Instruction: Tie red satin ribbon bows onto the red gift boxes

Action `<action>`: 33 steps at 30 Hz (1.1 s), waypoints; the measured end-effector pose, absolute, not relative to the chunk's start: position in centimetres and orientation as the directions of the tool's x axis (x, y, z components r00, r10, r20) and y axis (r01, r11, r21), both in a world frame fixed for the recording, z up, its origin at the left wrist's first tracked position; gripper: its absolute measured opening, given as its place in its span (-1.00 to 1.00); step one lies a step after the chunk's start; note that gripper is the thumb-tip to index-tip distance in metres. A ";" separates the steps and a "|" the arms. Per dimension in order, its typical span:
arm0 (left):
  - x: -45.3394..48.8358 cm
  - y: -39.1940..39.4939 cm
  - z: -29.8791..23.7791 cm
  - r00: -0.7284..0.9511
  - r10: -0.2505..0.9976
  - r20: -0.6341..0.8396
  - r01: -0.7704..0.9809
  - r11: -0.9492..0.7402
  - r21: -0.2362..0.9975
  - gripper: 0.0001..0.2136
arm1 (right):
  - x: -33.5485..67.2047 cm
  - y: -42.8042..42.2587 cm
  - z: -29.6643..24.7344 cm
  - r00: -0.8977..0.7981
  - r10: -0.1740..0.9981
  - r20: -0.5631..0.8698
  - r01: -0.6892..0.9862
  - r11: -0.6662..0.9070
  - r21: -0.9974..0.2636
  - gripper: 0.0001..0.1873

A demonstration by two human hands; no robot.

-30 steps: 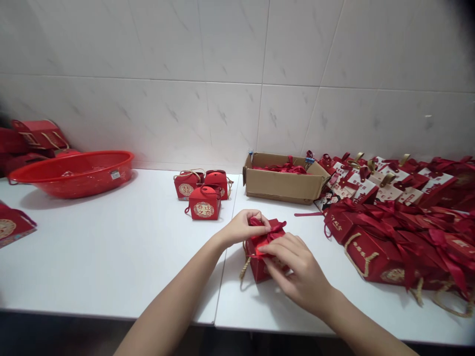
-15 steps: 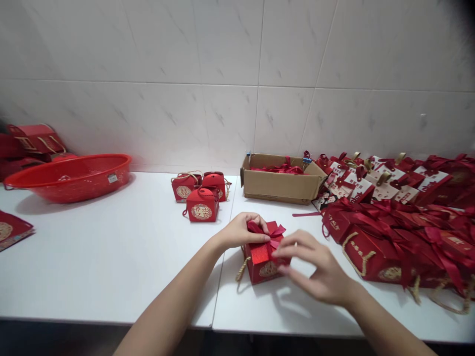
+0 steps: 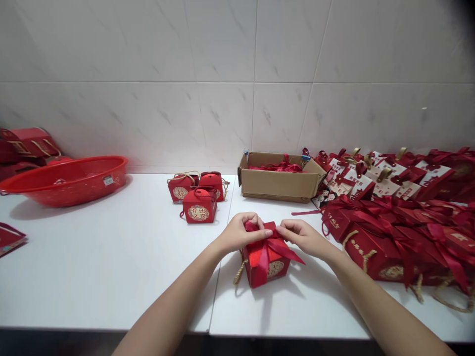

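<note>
A small red gift box (image 3: 264, 261) with a gold emblem and a rope handle stands on the white table (image 3: 111, 257) in front of me. A red ribbon (image 3: 276, 245) lies tied across its top, with its tails hanging down the front. My left hand (image 3: 242, 230) pinches the ribbon's left loop at the box top. My right hand (image 3: 301, 235) pinches the right loop. Both hands are closed on the ribbon, one on each side of the knot.
Three finished small red boxes (image 3: 196, 196) stand behind, left of centre. A cardboard box (image 3: 280, 183) of red ribbons sits at the back. A pile of red and white gift boxes (image 3: 401, 212) fills the right side. A red plastic basin (image 3: 67, 179) is at the left.
My right hand has left the box's front and moved up to the ribbon's right loop. The ribbon tails now hang down the front of the box. The left hand stays put.
</note>
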State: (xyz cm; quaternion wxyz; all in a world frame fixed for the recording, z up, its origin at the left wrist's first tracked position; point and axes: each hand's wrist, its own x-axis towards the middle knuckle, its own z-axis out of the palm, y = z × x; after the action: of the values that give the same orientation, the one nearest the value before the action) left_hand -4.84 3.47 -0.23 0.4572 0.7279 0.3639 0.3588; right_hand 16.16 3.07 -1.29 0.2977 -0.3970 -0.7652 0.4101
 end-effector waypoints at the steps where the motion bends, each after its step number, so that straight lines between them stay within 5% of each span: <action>1: -4.7 3.5 -0.3 0.456 0.869 0.193 0.211 -0.316 0.925 -0.71 | 16.0 3.0 -1.4 -0.480 0.863 0.160 0.346 0.354 -0.869 -0.57; 9: -4.3 3.6 -0.3 0.459 0.864 0.207 0.290 -0.366 0.884 -0.69 | 15.8 3.6 -2.1 -0.286 0.877 0.385 0.313 0.465 -0.828 -0.61; 16: -4.3 3.7 -0.1 0.461 0.871 0.172 0.276 -0.325 0.905 -0.52 | 15.7 4.0 -2.2 -0.210 0.878 0.429 0.324 0.477 -0.817 -0.59; 25: -4.8 4.3 -0.4 0.514 0.839 0.175 0.001 -0.205 0.979 -0.66 | 15.8 3.7 -2.5 -0.194 0.933 0.302 0.191 0.338 -0.922 -0.51; 33: -5.0 4.7 -0.6 0.479 0.859 0.177 0.013 -0.209 0.978 -0.63 | 15.1 2.9 -2.3 -0.221 0.940 0.258 0.103 0.286 -0.953 -0.62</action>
State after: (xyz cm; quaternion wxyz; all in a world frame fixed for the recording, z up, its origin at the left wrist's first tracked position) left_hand -5.01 4.70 -0.63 0.5382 0.6708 0.3252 0.3931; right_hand 15.13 2.90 -2.32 0.4756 -0.4039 -0.6456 0.4402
